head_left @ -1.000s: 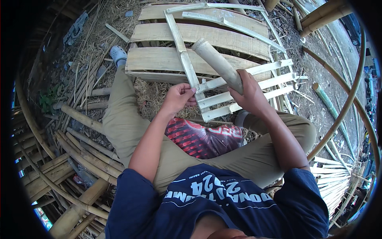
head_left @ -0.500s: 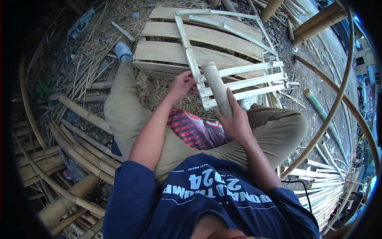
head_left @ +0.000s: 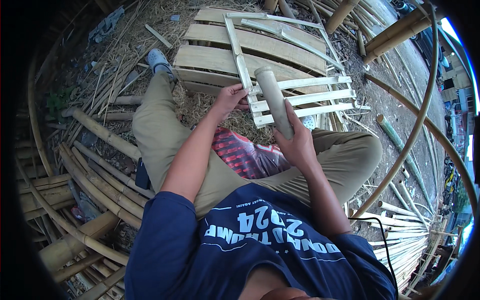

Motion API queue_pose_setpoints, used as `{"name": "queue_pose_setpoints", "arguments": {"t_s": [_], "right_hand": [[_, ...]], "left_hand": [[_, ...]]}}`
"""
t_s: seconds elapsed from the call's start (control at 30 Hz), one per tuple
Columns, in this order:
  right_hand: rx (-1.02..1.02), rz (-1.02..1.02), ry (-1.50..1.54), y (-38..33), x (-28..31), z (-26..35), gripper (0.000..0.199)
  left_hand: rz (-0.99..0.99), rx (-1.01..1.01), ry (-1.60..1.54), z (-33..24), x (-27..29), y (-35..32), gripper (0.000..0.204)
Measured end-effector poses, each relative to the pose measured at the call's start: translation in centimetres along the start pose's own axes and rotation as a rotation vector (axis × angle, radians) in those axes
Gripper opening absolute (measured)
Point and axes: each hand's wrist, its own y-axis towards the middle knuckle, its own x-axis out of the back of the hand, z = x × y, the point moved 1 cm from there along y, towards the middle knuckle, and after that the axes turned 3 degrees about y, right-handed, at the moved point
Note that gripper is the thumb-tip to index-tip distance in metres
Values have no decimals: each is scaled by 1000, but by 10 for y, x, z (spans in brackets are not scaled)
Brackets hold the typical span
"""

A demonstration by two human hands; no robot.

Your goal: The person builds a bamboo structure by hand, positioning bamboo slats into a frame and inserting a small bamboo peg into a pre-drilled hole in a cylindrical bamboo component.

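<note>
My right hand (head_left: 299,142) is wrapped round the lower end of a thick, pale bamboo club (head_left: 274,97). The club slants up and leftward over a frame of split bamboo slats (head_left: 315,99). My left hand (head_left: 231,102) is closed in a pinch at the frame's left upright strip (head_left: 236,55), beside a joint with a cross slat. What sits between those fingertips is too small to make out. Beneath the frame is a low platform of wide wooden boards (head_left: 207,57), and the club hides part of the slats.
Bamboo poles (head_left: 100,132) lie stacked at the left. Curved bamboo (head_left: 425,112) arcs up on the right, near a bundle of cut strips (head_left: 407,227). A red and dark patterned sack or cloth (head_left: 245,157) lies between my legs. Shavings and straw cover the ground.
The club's upper end has risen slightly. The whole view has shifted a little, while both hands keep their holds at the frame and on the club.
</note>
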Motion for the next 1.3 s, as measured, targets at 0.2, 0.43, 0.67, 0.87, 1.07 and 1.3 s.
{"name": "queue_pose_setpoints", "arguments": {"t_s": [0.2, 0.43, 0.67, 0.87, 1.07, 1.3], "right_hand": [[-34, 41, -112, 5, -10, -11, 87], [-50, -113, 76, 2, -11, -3, 85], [-34, -66, 66, 2, -13, 6, 87], [-59, -120, -65, -7, -26, -9, 89], [-93, -184, 218, -1, -15, 3, 88], [-105, -4, 52, 2, -31, -18, 88]], "left_hand": [[-44, 5, -32, 6, -5, 5, 33], [-99, -5, -49, 9, -8, 5, 30], [-114, 6, 12, 8, -1, 5, 33], [-90, 3, -193, 5, -14, 0, 34], [-7, -8, 119, -9, 5, 12, 22], [48, -86, 623, -15, 14, 24, 36]]}}
